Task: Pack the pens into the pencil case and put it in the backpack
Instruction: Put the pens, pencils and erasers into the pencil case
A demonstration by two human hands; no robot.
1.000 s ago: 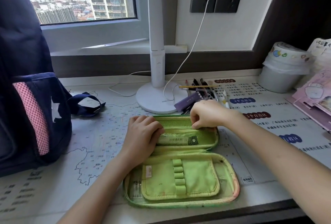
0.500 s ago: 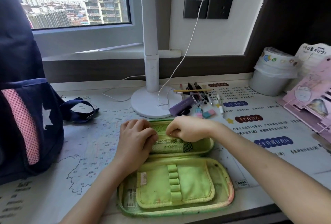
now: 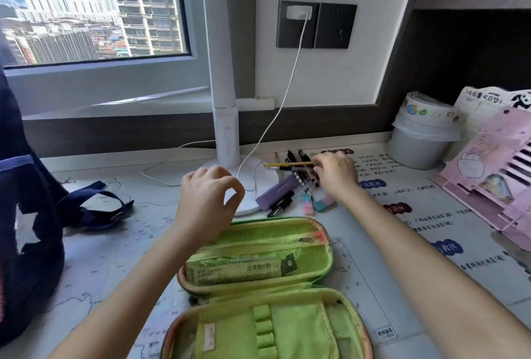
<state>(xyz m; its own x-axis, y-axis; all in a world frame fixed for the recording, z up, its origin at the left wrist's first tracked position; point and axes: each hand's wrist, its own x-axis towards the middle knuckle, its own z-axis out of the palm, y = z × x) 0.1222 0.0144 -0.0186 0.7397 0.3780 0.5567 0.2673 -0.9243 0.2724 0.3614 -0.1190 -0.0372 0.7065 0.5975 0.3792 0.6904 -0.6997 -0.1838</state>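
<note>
The backpack [image 3: 26, 215] is chopped off by the left edge, so no idea if it's zipped. The pencil case [image 3: 264, 286] loses its near half at the bottom edge. Behind the case, the right hand [image 3: 336, 174] covers the pile of pens [image 3: 296, 169], can't count them or see its fingertips.

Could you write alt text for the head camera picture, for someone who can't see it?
A person's right hand reaches into a pile of pens beside a white lamp base, fingers on a yellow pencil. The left hand hovers, empty, above an open green pencil case; a navy backpack stands at left.
</note>
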